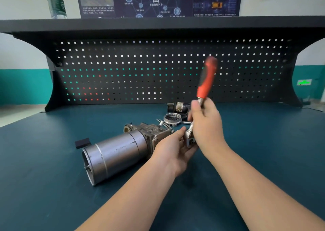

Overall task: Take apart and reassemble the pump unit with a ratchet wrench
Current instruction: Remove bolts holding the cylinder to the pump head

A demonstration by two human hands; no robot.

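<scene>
The pump unit, a grey metal cylinder joined to a cast housing, lies on its side on the green bench top. My right hand grips the steel shaft of the ratchet wrench, whose red and black handle points up and is blurred. The chrome wrench head sits low beside the housing's right end. My left hand is at the wrench head, palm up with fingers curled under it; what the fingertips hold is hidden.
Behind the hands lie a round metal cover, several loose bolts and a dark cylindrical part. A small black block sits left of the pump. A black pegboard backs the bench; a water bottle stands on its shelf.
</scene>
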